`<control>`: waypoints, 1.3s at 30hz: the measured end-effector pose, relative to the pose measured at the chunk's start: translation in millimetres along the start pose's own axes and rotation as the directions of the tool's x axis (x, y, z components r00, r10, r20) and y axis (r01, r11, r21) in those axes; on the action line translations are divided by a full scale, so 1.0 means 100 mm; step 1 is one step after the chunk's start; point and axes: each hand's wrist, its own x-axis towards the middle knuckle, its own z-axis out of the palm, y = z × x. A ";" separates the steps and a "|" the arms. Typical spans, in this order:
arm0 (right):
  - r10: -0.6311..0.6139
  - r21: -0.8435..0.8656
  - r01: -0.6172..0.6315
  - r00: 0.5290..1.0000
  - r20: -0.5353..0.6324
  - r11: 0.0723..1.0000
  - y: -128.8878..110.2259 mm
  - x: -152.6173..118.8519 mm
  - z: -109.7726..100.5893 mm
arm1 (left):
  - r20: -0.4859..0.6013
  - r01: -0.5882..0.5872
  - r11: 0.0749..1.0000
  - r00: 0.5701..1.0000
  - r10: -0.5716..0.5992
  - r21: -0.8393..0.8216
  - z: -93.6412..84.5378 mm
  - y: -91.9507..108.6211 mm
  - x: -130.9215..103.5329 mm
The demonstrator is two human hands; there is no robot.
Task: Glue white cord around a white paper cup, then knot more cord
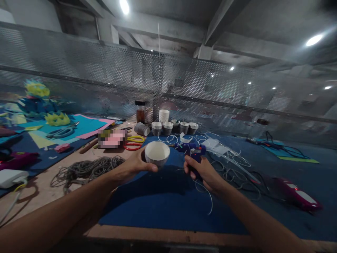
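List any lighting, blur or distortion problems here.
Head view: ceiling light glares against a dim room; a dark shadow lies on the blue mat below the left hand and cup; the perforated panel looks smeared and bowed by wide-angle distortion; the magenta device at right is soft; a pixelated patch hides detail left of the cup.

So the cup (157, 153) is a small round one, plain white inside with a greyish outside, held up over the blue surface (158, 207) in the left hand (140, 161), its open mouth tipped toward the camera. The glue gun (195, 158) is dark blue with a pale label and a little red light, gripped by its handle in the right hand (201, 170). It's pretty much level, nozzle aimed left at the cup's rim; can't tell if they touch.
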 end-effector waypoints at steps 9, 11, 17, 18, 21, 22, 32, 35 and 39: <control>-0.036 -0.120 0.035 0.999 -0.007 0.992 0.03 0.00 -0.02 | 0.004 -0.028 0.998 1.000 0.027 0.065 -0.04 -0.05 0.01; -0.035 -0.237 0.024 0.999 -0.039 0.971 0.00 0.00 -0.03 | -0.003 -0.031 0.993 0.999 0.032 0.116 -0.05 -0.06 0.03; -0.023 -0.369 -0.035 0.988 -0.151 0.929 -0.08 -0.03 -0.05 | -0.025 -0.078 0.948 0.996 0.090 0.309 -0.07 -0.04 0.06; -0.033 -0.360 -0.026 0.987 -0.157 0.932 -0.08 -0.04 -0.04 | -0.032 -0.082 0.937 0.995 0.099 0.340 -0.07 -0.04 0.06; -0.073 -0.371 0.012 0.986 -0.150 0.929 -0.04 -0.04 -0.04 | -0.048 -0.095 0.913 0.991 0.124 0.396 -0.07 -0.03 0.06; -0.094 -0.379 0.034 0.986 -0.141 0.925 -0.03 -0.03 -0.04 | -0.046 -0.100 0.908 0.990 0.130 0.408 -0.07 -0.03 0.06; -0.315 -0.559 0.196 0.941 -0.124 0.806 0.15 0.02 -0.14 | -0.031 -0.140 0.867 0.984 0.176 0.478 -0.11 -0.07 0.08; -0.331 -0.566 0.220 0.939 -0.099 0.794 0.15 0.01 -0.17 | -0.052 -0.136 0.859 0.981 0.185 0.494 -0.11 -0.06 0.07; -0.310 -0.609 0.194 0.947 -0.090 0.769 0.14 -0.01 -0.18 | -0.068 -0.128 0.845 0.979 0.190 0.519 -0.11 -0.04 0.07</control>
